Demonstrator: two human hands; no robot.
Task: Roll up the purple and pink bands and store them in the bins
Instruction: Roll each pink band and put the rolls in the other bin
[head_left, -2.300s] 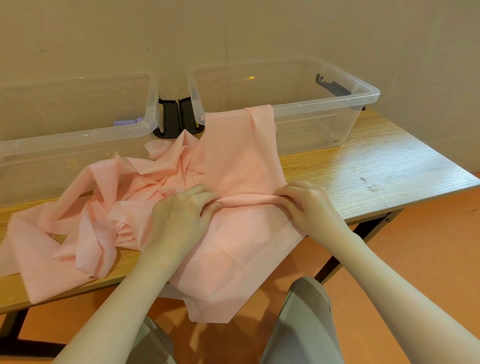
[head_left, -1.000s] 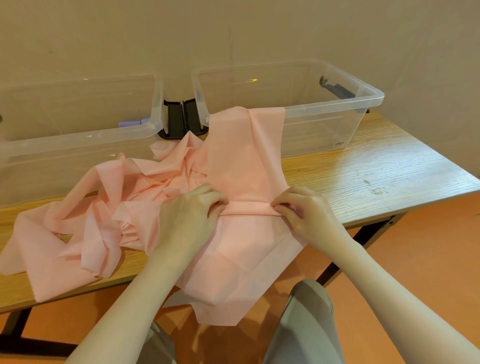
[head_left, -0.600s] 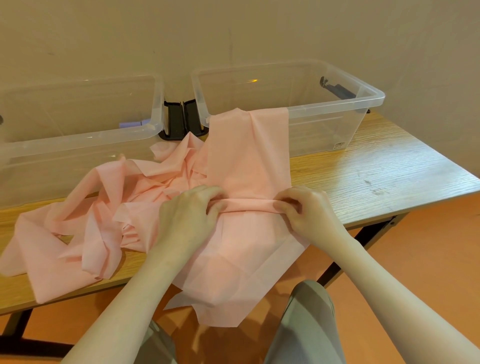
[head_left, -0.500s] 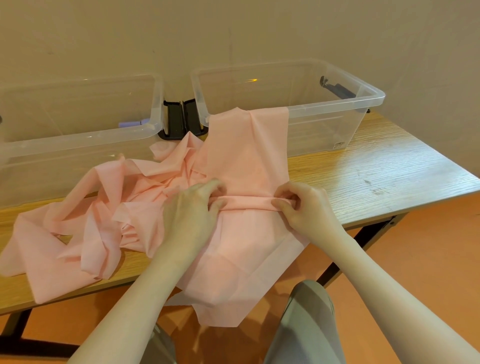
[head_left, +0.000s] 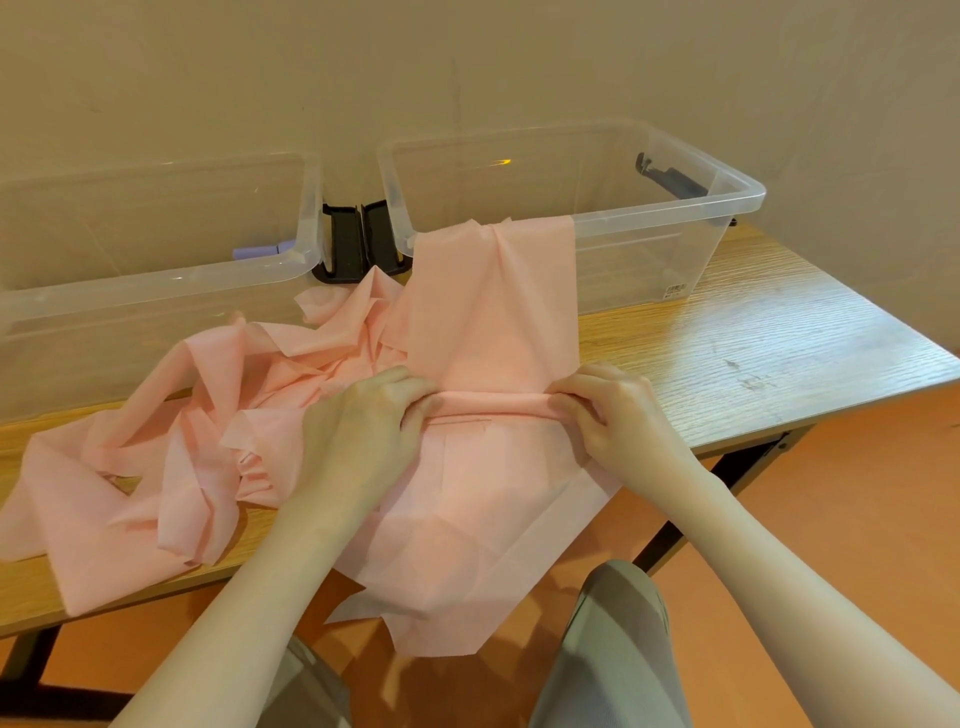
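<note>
both hands (head_left: 363, 415) (head_left: 618, 415) pinch the pink band (head_left: 493, 332).

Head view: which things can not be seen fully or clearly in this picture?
- Purple item in the left bin: only a small end shows past the bin's cloudy wall.
- Pink band: its far end goes over the right bin's rim; the left hand and right hand cover the roll's ends.
- Bin label: too small to read.

Wooden table (head_left: 753, 332), two clear bins (head_left: 649, 249) at its back, crumpled pink band (head_left: 488, 312) spread in front
</note>
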